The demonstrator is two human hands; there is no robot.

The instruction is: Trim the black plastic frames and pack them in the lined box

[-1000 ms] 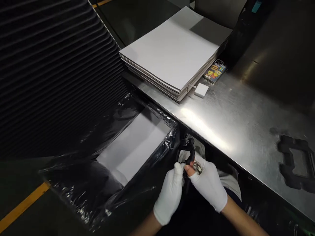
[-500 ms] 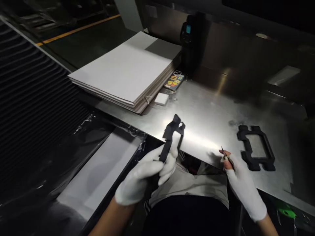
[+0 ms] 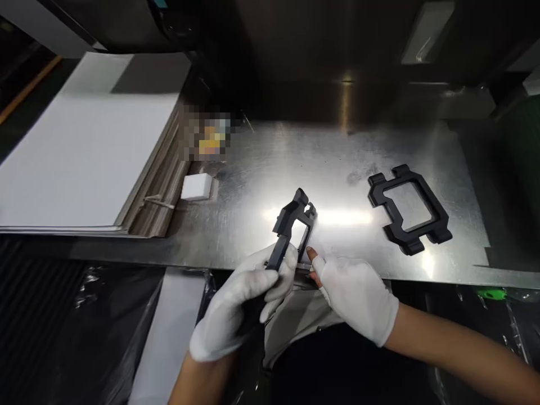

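Observation:
My left hand [image 3: 236, 306], in a white glove, is closed around the lower end of a black plastic frame [image 3: 287, 218]. The frame tilts upright above the table's front edge, its opening seen at a slant. My right hand [image 3: 356, 295], gloved with bare fingertips, is pinched close beside the frame's lower right side. It held a thin pointed dark tool a moment ago; that tool is now mostly hidden by the fingers. A second black frame [image 3: 429, 196] of similar shape, with tabs at its corners, lies flat on the metal table [image 3: 270, 163] to the right.
A tall stack of white sheets [image 3: 93, 146] stands at the left, with a small white block [image 3: 196, 187] beside it. A blurred-out patch [image 3: 211, 138] covers something behind the block. A metal wall rises at the back. Something bright green [image 3: 493, 293] hangs below the table edge.
My right hand has moved left, from near the lying frame to the held frame. My left hand keeps its grip. The view has turned to the right.

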